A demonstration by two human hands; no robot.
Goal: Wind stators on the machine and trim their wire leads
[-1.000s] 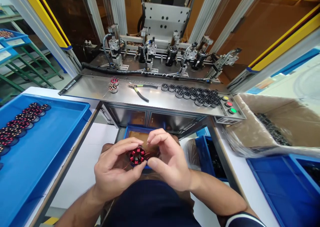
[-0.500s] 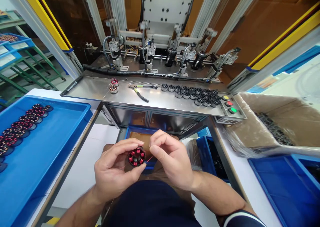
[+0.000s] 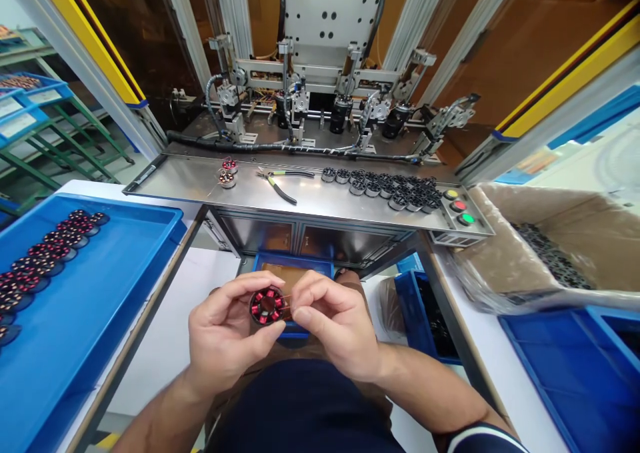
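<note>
Curled round the coil [image 3: 270,294], the left hand [image 3: 220,323] is holding it in front of the shirt [image 3: 300,406]; the right hand [image 3: 333,316], open earlier, is now pinching its wires [image 3: 287,298], seemingly gathering them.

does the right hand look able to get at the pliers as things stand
Probably yes: the pliers lie on the metal ledge ahead with nothing on them. The right hand, though, seems to pinch thin wires from the wound ring in the left hand, so it would likely need freeing first.
</note>
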